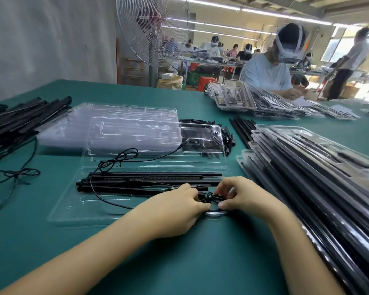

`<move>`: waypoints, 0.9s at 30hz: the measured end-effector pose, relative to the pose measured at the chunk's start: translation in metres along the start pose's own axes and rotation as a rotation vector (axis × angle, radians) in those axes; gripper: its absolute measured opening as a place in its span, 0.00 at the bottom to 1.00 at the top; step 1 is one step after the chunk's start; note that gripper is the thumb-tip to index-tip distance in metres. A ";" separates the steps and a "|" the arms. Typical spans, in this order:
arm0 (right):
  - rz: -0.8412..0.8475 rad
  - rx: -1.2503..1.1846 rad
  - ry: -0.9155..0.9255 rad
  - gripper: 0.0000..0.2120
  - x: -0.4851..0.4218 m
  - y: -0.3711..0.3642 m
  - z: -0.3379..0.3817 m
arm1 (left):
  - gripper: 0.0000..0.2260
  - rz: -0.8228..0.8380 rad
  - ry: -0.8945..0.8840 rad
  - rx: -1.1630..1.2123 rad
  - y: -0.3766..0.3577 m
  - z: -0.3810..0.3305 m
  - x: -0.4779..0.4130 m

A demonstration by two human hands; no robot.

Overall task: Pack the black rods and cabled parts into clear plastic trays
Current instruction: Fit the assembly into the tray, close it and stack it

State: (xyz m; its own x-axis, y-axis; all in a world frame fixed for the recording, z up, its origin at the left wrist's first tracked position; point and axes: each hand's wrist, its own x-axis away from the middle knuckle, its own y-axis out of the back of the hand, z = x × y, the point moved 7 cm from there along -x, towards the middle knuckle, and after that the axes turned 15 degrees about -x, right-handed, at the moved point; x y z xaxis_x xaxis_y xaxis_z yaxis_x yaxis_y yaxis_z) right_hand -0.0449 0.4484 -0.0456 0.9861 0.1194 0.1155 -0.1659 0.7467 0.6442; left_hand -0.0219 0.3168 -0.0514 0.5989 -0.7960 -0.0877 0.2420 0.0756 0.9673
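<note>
Long black rods (149, 180) lie in the open clear plastic tray (73, 209) on the green tabletop (51, 241) before you. At its right end, your left hand (175, 209) and right hand (247, 198) each hold a pinching grip on a small black cable coil (211, 198) — packed trays (307, 167) are stacked just right.

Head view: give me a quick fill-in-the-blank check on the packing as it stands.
The left hand and right hand both pinch a coiled black ____ at the open tray.
The black rods lie ____ that tray.
The pile of packed trays sits on the person's ____ side.
Missing words: cable; in; right.
</note>
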 end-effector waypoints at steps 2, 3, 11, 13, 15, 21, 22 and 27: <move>-0.021 0.086 0.016 0.12 -0.002 -0.003 0.003 | 0.16 0.017 0.006 -0.019 0.000 0.000 0.000; -0.028 0.112 0.023 0.12 -0.003 -0.003 0.004 | 0.16 0.026 0.010 -0.018 -0.001 -0.001 0.000; -0.036 0.197 0.069 0.12 -0.006 -0.005 0.007 | 0.18 -0.053 -0.015 -0.104 0.000 -0.012 0.008; -0.026 0.172 0.071 0.11 -0.005 -0.003 0.006 | 0.19 -0.033 -0.011 -0.127 0.001 -0.015 0.007; -0.017 0.118 0.056 0.09 -0.003 0.001 0.004 | 0.19 -0.007 0.004 -0.127 0.000 -0.016 0.006; 0.027 -0.164 -0.012 0.16 0.001 0.009 -0.005 | 0.19 0.013 0.038 -0.063 0.000 -0.013 0.007; 0.034 -0.202 -0.021 0.13 0.000 0.009 -0.006 | 0.19 0.014 0.040 -0.057 0.000 -0.014 0.006; -0.009 -0.187 -0.053 0.11 -0.005 0.009 -0.010 | 0.18 -0.028 0.042 0.000 -0.001 -0.011 0.007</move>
State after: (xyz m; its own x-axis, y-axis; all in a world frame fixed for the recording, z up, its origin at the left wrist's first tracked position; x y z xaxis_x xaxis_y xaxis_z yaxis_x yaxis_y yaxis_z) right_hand -0.0513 0.4612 -0.0478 0.9848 0.0811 0.1536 -0.1477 0.8567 0.4942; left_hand -0.0101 0.3179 -0.0558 0.6235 -0.7718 -0.1251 0.2592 0.0531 0.9644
